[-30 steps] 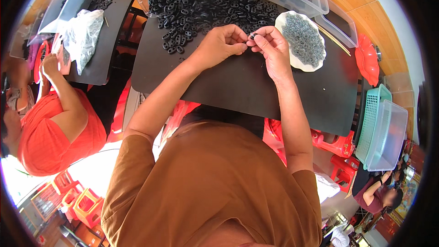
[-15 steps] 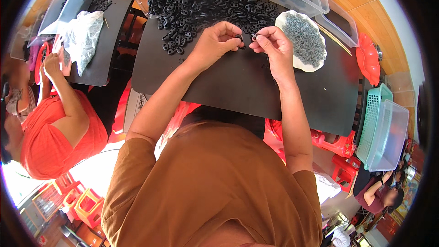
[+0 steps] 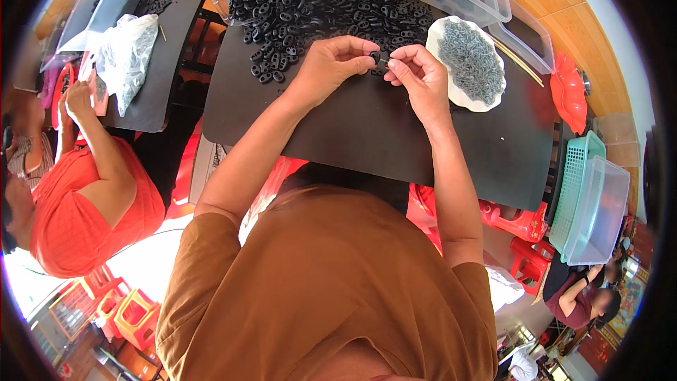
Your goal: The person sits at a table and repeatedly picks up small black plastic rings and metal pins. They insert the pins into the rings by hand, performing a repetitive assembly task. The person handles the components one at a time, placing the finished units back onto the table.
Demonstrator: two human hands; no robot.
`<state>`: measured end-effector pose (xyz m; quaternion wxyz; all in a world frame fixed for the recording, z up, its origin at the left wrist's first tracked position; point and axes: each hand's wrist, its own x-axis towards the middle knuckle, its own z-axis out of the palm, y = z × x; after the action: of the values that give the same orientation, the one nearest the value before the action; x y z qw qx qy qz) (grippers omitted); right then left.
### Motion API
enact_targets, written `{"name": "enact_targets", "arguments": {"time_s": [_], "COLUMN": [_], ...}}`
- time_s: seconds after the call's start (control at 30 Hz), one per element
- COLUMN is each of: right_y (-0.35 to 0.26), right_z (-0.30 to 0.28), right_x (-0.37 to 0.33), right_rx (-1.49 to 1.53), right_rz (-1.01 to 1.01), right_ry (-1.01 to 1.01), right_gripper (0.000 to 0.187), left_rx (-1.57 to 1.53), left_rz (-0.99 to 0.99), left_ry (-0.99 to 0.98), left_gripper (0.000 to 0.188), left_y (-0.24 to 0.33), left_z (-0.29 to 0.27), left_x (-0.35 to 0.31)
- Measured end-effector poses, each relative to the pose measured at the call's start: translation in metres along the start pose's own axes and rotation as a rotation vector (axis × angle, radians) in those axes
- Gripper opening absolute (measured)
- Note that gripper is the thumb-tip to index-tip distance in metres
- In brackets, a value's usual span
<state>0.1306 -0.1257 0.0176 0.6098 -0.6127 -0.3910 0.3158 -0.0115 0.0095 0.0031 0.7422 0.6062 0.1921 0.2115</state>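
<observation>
Over the dark table (image 3: 338,123), my left hand (image 3: 330,69) pinches a small black plastic two-holed piece (image 3: 376,57) between thumb and fingertips. Facing it, my right hand (image 3: 422,81) is closed in a pinch on a tiny metal pin (image 3: 384,61), its tip at the black piece; whether it is inside a hole I cannot tell. Beyond my hands spreads a big heap of similar black pieces (image 3: 310,10). A white scalloped dish (image 3: 481,105) full of small grey metal pins (image 3: 467,63) stands just right of my right hand.
Clear plastic bins (image 3: 458,3) stand behind the dish, with wooden chopsticks (image 3: 518,60) beside it. A red scalloped dish (image 3: 568,92) and a green basket (image 3: 575,194) are at the right. At the left, a person in red (image 3: 99,197) works at another table with a plastic bag (image 3: 134,56).
My right hand has come slightly left and down, bringing the pin up to the black piece. The two hands' fingertips are closer together now. My left hand has barely moved.
</observation>
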Motion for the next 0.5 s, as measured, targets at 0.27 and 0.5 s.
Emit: {"name": "enact_targets", "arguments": {"time_s": [0.27,0.5], "right_y": [0.0003,0.0004], "right_z": [0.0013,0.0026], "right_x": [-0.001,-0.0015], "right_rx": [0.004,-0.023], "right_rz": [-0.002,-0.021], "right_ry": [0.004,0.021], "right_gripper": [0.007,0.007], "left_rx": [0.002,0.04], "left_rz": [-0.002,0.008], "left_ry": [-0.011,-0.003], "left_gripper": [0.024,0.024], "left_y": [-0.0012,-0.0008], "left_z": [-0.0008,-0.0003], "left_x": [0.0006,0.0001]}}
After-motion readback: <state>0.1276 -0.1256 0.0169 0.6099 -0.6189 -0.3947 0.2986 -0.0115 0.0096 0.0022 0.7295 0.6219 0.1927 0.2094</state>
